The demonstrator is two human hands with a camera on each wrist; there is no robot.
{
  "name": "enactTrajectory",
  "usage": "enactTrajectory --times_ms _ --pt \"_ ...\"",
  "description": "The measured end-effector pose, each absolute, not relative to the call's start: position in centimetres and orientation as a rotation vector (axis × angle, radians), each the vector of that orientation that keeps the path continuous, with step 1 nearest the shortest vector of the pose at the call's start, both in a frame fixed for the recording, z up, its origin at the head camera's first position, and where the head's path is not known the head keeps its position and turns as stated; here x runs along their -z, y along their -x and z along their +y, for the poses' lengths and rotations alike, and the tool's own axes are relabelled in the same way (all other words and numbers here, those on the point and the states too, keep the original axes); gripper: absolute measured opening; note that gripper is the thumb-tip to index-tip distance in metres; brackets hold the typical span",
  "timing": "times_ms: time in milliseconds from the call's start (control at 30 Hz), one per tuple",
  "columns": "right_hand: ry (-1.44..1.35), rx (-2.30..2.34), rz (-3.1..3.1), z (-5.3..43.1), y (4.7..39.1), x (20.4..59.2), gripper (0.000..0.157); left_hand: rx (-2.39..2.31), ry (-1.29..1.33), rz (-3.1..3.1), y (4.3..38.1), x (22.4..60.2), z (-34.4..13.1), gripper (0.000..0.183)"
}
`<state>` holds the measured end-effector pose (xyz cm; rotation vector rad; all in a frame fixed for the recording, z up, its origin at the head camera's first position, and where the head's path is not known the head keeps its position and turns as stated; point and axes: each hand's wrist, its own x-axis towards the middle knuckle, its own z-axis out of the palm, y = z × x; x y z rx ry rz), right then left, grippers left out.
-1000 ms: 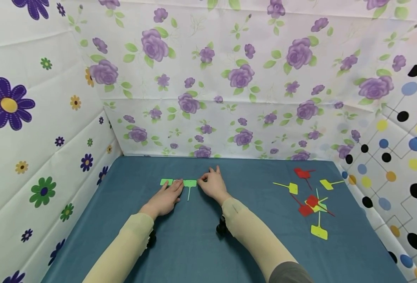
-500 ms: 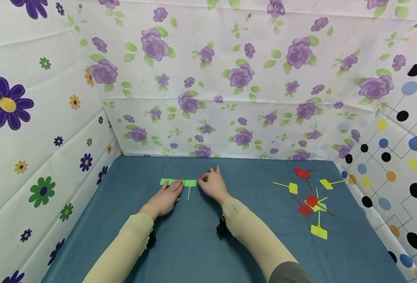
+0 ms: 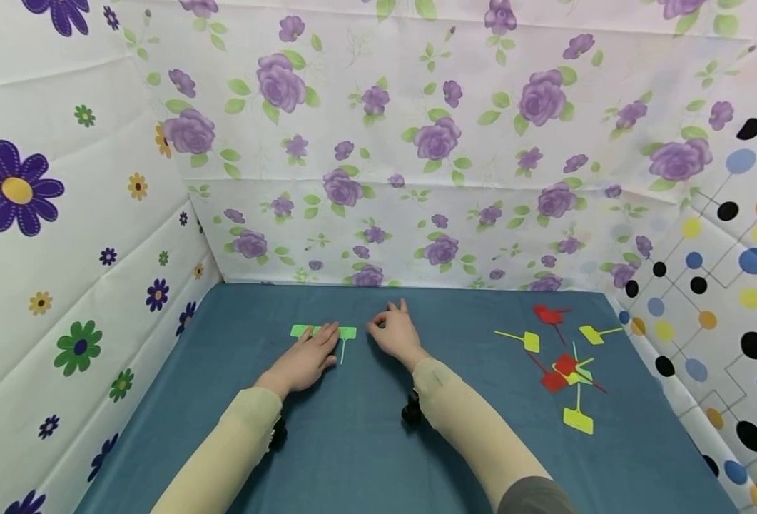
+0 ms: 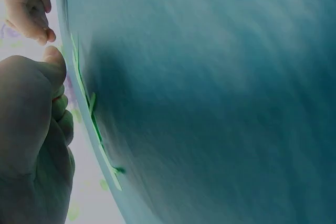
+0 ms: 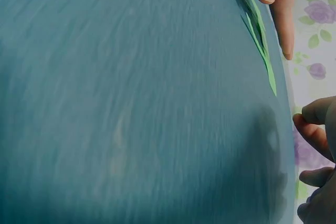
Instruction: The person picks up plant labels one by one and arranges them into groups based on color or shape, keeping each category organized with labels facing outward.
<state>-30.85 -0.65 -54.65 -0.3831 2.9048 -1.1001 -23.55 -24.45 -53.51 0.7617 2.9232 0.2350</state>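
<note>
A row of green plant tags, flat plates with thin stems, lies on the blue cloth at the centre left in the head view. My left hand is over the middle of the row with its fingers straight, hiding part of it. In the left wrist view the fingers are just above the tags. Right of the row, my right hand has its thumb and index finger brought close together and the other fingers loosely extended. Nothing shows between those fingertips in the right wrist view, where green tags lie beyond.
A scattered group of tags lies at the right: red tags, yellow tags and a light green tag beneath a red one. Blue cloth covers the table. Patterned sheets stand at the back and both sides.
My left hand has shifted slightly right along the green row, now covering part of the right-hand tag. My right hand has drawn slightly right, away from the row. The scattered tags stay put.
</note>
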Motion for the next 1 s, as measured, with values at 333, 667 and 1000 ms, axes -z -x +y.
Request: enactTrajectory --times_ms 333,667,1000 --pt "0.382 1.133 2.888 1.4 31.3 54.7 0.024 -0.232 -0.753 2.914 24.4 53.5 -23.4 0.064" --pt "0.373 1.143 2.888 2.1 31.3 54.5 0.024 -0.184 -0.767 2.879 24.4 53.8 -22.5 0.063" --pt "0.368 1.154 2.897 3.5 30.8 54.8 0.024 -0.175 -0.747 2.853 24.3 54.3 -21.5 0.063"
